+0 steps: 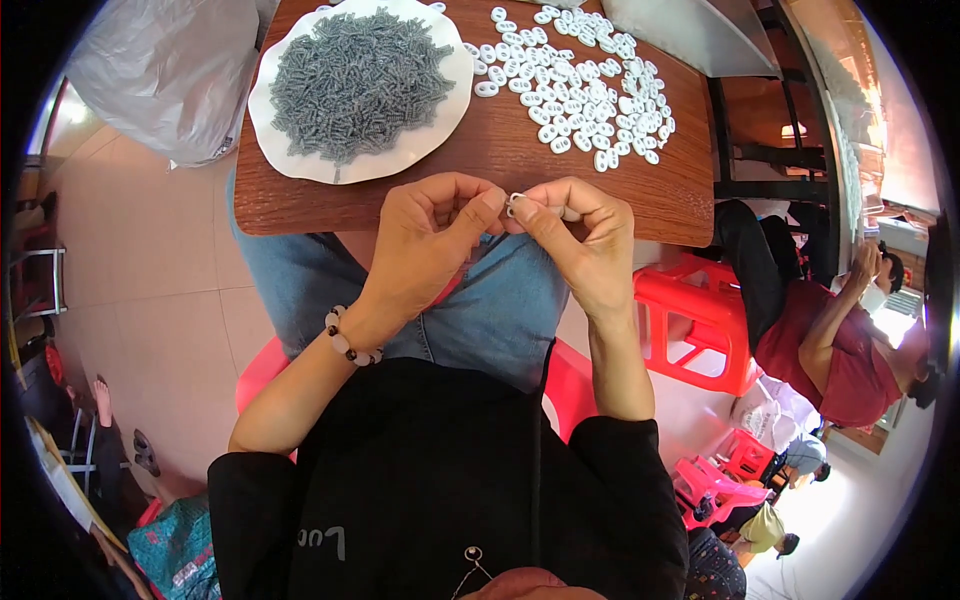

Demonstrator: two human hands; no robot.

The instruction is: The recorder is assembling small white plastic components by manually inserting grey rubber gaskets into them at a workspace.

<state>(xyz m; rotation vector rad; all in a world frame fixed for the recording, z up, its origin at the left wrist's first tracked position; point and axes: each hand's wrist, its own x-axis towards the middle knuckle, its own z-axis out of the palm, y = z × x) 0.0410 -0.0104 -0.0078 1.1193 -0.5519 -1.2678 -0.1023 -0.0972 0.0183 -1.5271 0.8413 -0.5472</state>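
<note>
My left hand (pixel 432 238) and my right hand (pixel 584 240) meet at the front edge of the brown table, over my lap. Between thumb and fingers my right hand pinches a small white oval plastic piece (pixel 513 204) with holes. The thumb and forefinger of my left hand are pressed together right beside it; what they hold is too small and covered to make out. Just beyond my hands lies a white wavy-rimmed plate (pixel 262 110) heaped with small grey coil springs (pixel 362 85). Many more white oval pieces (pixel 578 95) are spread over the table at the right.
The brown wooden table (pixel 440 190) reaches to my knees. A grey plastic bag (pixel 165 75) stands at its left. Red plastic stools (pixel 695 320) are at my right, near a seated person in a dark red shirt (pixel 835 350). Other people sit farther off.
</note>
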